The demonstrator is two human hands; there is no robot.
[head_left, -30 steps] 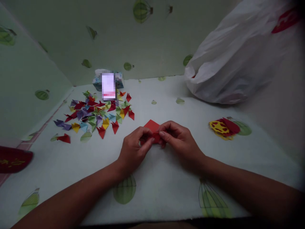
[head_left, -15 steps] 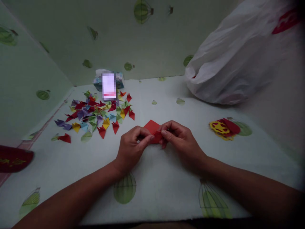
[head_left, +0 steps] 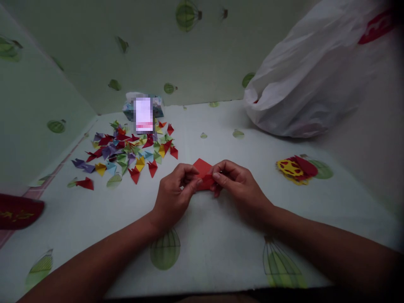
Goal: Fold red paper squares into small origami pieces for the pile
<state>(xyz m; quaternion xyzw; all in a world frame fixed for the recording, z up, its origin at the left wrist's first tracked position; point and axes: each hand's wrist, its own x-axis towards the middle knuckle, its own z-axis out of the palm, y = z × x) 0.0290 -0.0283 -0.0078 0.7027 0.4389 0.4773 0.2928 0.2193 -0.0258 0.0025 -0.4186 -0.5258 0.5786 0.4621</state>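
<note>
Between my hands is a red sheet of folding paper (head_left: 203,167), its top corner pointing away from me and a folded part near my fingers. My left hand (head_left: 176,189) pinches its left side between thumb and fingers. On the right side, my right hand (head_left: 237,183) grips the paper with thumb and curled fingertips. The fingers hide the paper's side edges. To the left lies a spread of small folded paper cranes (head_left: 126,151) in red, yellow, green, blue and purple.
Behind the cranes stand a tissue box (head_left: 159,107) and a lit phone (head_left: 144,114), blurred out. A white plastic bag (head_left: 293,92) fills the back right. Yellow and red cut-out shapes (head_left: 290,168) lie at right. A dark red object (head_left: 20,211) sits at the left edge.
My left thumb and fingers have shifted slightly left along the paper, baring a bit more of it. My right hand keeps nearly the same place.
</note>
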